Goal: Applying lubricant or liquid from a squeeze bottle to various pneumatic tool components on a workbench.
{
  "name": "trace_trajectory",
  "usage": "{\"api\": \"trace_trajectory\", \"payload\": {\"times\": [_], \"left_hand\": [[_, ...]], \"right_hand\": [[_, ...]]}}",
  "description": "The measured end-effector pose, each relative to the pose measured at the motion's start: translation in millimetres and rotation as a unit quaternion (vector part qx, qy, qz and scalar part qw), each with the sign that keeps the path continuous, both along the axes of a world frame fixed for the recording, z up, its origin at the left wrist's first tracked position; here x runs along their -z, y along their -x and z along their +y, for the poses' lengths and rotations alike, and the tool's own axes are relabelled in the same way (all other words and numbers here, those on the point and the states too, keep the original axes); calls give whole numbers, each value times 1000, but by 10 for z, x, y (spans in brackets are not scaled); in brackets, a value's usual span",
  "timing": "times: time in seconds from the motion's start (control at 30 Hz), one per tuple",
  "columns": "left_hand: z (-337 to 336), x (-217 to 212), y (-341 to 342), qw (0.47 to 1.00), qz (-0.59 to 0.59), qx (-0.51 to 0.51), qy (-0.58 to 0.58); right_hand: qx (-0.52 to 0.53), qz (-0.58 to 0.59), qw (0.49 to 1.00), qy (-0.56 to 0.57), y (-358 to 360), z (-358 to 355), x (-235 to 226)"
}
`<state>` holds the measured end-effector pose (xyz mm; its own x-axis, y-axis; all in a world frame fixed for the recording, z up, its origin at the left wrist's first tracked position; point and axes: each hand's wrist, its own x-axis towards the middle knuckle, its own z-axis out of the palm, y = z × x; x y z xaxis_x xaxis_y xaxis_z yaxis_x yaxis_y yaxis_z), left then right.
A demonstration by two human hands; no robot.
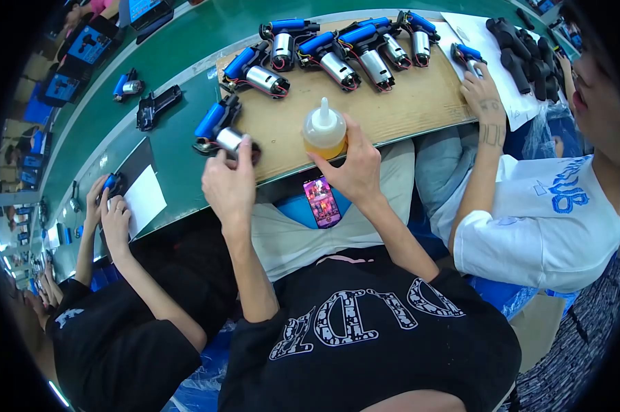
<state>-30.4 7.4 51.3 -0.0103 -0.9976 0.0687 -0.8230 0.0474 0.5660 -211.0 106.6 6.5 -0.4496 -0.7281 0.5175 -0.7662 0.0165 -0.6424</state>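
Note:
My left hand (229, 189) pinches the silver motor end of a motor assembly (210, 123) with a blue cylinder, at the left edge of a cardboard sheet (420, 103). The motor's end is slightly blurred. In my right hand (357, 167) is a clear squeeze bottle (322, 130) with a white nozzle, upright, with yellow liquid at its bottom. My thumb and fingers wrap its right side at the near edge of the cardboard. Several similar motor assemblies (336, 67), with red wires, lie along the cardboard's far side.
A lit phone (322, 202) rests on my lap. Left on the green table (186, 147) are a black housing (157, 107), another motor assembly (128, 86) and white paper (147, 199). Co-workers sit on both sides; the right one's hand (480, 93) touches a motor assembly near black parts (519, 58).

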Motion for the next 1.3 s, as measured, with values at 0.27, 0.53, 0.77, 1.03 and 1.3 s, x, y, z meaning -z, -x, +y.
{"api": "trace_trajectory", "payload": {"times": [0.27, 0.53, 0.77, 1.03, 1.3], "left_hand": [[-44, 368, -212, 942, 134, 13, 308], [-128, 581, -239, 941, 280, 42, 184], [-119, 468, -170, 948, 275, 21, 161], [25, 561, 27, 943, 273, 34, 186], [-46, 562, -44, 943, 272, 32, 189]], "right_hand": [[-3, -5, 1000, -1, -43, -13, -15], [1, 23, 1000, 10, -45, -17, -47], [-4, -2, 1000, -3, -26, -6, -52], [-37, -45, 998, 9, 29, 64, -173], [-61, -37, 997, -31, 136, 185, -524]]}}
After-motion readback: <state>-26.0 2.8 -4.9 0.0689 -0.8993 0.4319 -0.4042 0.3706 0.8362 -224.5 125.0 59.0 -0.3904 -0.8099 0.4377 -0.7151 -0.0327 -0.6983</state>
